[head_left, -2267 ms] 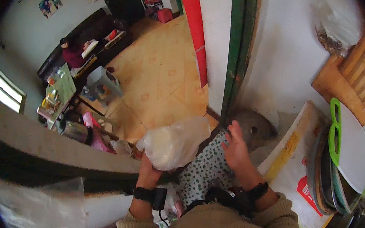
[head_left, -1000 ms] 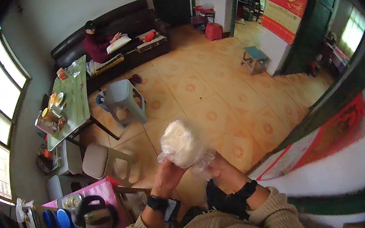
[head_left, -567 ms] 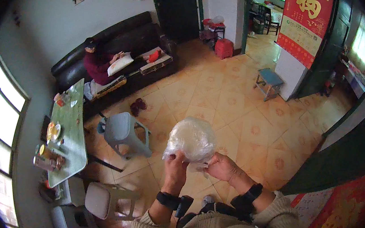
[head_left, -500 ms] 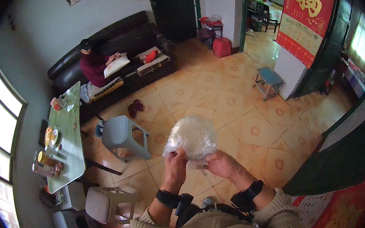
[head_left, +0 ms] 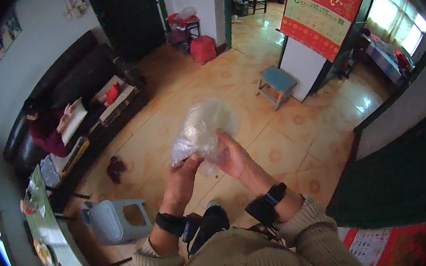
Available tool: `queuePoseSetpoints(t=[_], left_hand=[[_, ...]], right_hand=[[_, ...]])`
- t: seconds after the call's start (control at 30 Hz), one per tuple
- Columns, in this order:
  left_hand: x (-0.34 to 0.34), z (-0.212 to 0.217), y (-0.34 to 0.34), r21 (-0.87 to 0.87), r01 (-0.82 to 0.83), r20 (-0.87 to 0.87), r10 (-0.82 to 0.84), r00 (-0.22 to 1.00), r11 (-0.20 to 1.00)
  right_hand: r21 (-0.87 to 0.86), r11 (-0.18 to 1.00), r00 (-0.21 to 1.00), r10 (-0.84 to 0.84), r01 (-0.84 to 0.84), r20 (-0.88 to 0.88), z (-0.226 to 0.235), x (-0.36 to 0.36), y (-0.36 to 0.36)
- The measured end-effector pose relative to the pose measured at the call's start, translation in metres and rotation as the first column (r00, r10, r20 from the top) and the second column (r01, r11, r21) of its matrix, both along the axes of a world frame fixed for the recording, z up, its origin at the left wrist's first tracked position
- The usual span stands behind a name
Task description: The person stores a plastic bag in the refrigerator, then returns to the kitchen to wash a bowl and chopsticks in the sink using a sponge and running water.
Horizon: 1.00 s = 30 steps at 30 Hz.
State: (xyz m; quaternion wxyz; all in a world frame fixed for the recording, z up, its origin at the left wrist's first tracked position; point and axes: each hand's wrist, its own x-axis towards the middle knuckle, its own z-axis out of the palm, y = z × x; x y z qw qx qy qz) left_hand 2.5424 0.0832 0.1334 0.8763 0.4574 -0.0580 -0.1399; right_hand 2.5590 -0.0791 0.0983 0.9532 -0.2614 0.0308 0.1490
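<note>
A clear, crinkled plastic bag (head_left: pixel 199 126) is held out in front of me above the tiled floor. It looks puffed and rounded, and whether anything pale lies inside I cannot tell. My left hand (head_left: pixel 182 174) pinches the bag's lower left edge, thumb on top. Against its lower right side my right hand (head_left: pixel 232 156) grips the film, fingers reaching up along it. Black straps with small boxes circle both wrists.
A blue-topped stool (head_left: pixel 278 81) stands ahead right, a grey plastic stool (head_left: pixel 113 223) near left. A long table (head_left: pixel 50 230) with jars and dishes lines the left. A person sits on the dark sofa (head_left: pixel 67 78). A red stool (head_left: pixel 203 49) stands by the doorway.
My view has swung to the right, so the room's furniture sits farther left. The bag is now tilted, and my right hand has slid higher along its side.
</note>
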Motion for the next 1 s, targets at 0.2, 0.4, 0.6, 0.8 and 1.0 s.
queuePoseSetpoints(t=[0.2,0.4,0.6,0.8,1.0], left_hand=[[0.133,0.002,-0.024,-0.051,0.124,-0.087,-0.128,0.988,0.991],[0.252,-0.024,-0.112,0.049,0.643,-0.270,-0.609,0.746,0.765],[0.390,-0.029,-0.212,-0.294,0.797,-0.195,-0.849,0.491,0.528],[0.526,0.003,-0.287,-0.177,0.839,-0.162,-0.857,0.490,0.514],[0.652,0.007,-0.346,-0.185,0.822,-0.235,-0.836,0.496,0.539]], right_hand=[[0.048,0.981,0.976,-0.194,0.190,0.099,0.054,0.146,-0.049],[0.194,0.923,0.914,-0.365,0.331,0.176,0.096,0.302,-0.113],[0.360,0.884,0.917,-0.371,0.299,0.149,0.117,0.455,-0.173],[0.393,0.890,0.936,-0.314,0.232,0.157,0.135,0.593,-0.236],[0.432,0.869,0.936,-0.327,0.243,0.132,0.130,0.716,-0.286]])
